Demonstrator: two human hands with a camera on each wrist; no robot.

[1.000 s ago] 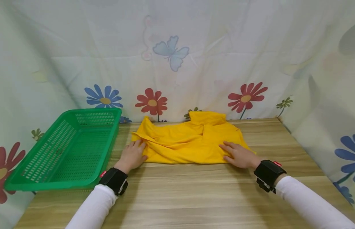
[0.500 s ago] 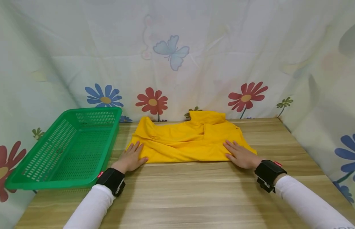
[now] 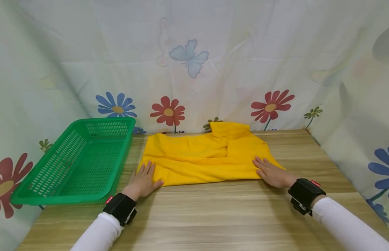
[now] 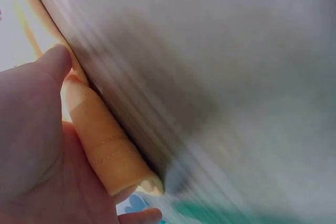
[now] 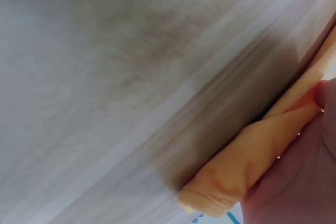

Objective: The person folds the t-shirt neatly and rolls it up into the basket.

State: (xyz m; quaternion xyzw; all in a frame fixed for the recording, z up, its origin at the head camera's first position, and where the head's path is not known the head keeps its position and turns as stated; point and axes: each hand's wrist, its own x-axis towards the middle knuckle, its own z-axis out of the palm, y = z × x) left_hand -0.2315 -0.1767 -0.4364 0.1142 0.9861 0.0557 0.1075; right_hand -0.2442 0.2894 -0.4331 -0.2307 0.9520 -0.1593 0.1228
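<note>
A yellow collared shirt (image 3: 194,160) lies folded into a wide strip on the table, its collar (image 3: 230,128) sticking out at the back right. My left hand (image 3: 142,183) rests on its front left corner with fingers straight and thumb along the near edge. On the front right corner, my right hand (image 3: 271,172) lies with fingers extended over the cloth. The left wrist view catches a stitched yellow hem (image 4: 113,150) hanging beside my palm. In the right wrist view, a rolled yellow edge (image 5: 226,174) runs next to my thumb.
A green plastic basket (image 3: 117,174) with slotted sides stands left of the shirt, close to my left forearm. Wood-grain tabletop (image 3: 210,216) stretches in front of me. A flower-print curtain (image 3: 219,87) encloses the back and both sides.
The shirt's left end has been spread flatter, its raised back-left corner now lower. Its near left edge has come slightly toward me. My right hand has shifted a little to the right.
</note>
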